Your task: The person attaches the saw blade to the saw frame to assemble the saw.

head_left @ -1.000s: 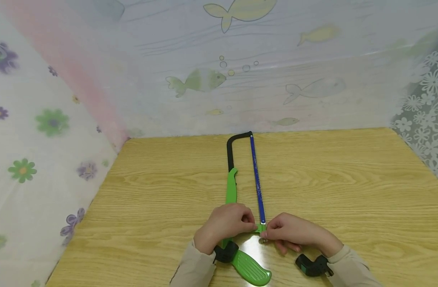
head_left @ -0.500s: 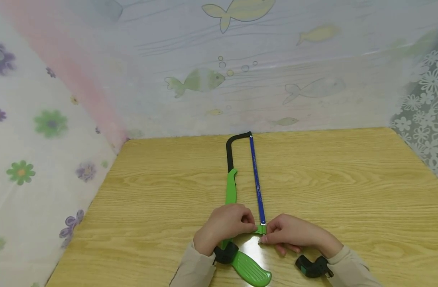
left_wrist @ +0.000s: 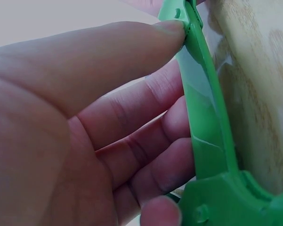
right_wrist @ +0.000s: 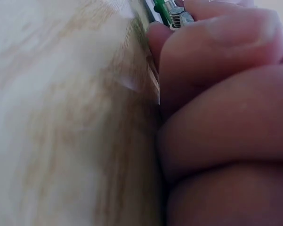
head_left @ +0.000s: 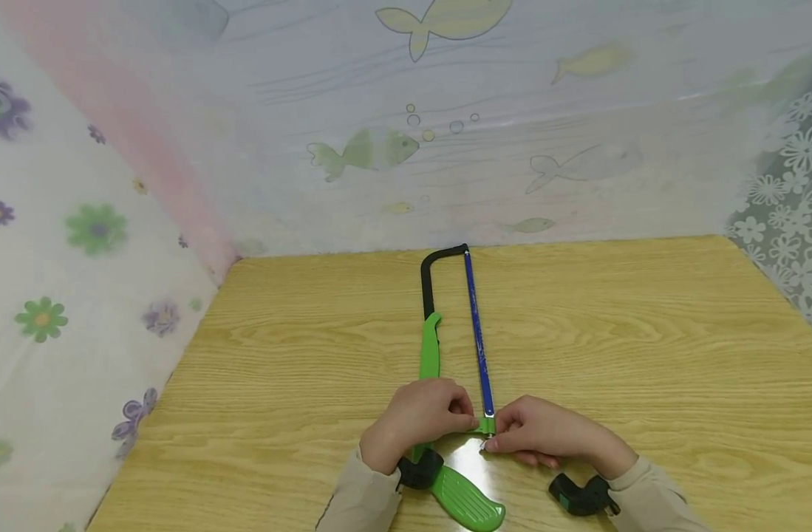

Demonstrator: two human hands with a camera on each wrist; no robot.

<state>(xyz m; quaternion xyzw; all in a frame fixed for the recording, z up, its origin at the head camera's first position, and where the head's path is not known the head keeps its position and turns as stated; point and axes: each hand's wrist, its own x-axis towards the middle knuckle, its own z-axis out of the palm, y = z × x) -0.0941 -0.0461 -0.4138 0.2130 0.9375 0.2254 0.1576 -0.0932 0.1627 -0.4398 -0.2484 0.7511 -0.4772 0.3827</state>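
Note:
A hacksaw lies on the table, with a black front frame [head_left: 426,284], a green handle [head_left: 468,500] and a blue blade [head_left: 477,332]. My left hand [head_left: 419,410] grips the green crossbar of the saw near the blade's near end. In the left wrist view, its thumb presses one side of the green bar [left_wrist: 205,117] while the fingers lie against the other. My right hand [head_left: 545,428] pinches a small metal wing nut [head_left: 483,446] just below the blade's end. Its threaded screw [right_wrist: 176,18] shows between the fingers in the right wrist view; the nut is mostly hidden there.
The wooden table [head_left: 645,318] reaches back to a wall covering [head_left: 479,177] printed with fish. The saw's far tip lies close to that back edge. A black wrist device [head_left: 581,495] sits by the right sleeve, another [head_left: 420,469] over the saw handle.
My right thumb has slid slightly toward me over the wing nut, and the nut shows at a different angle. My left hand and the hacksaw stay in place.

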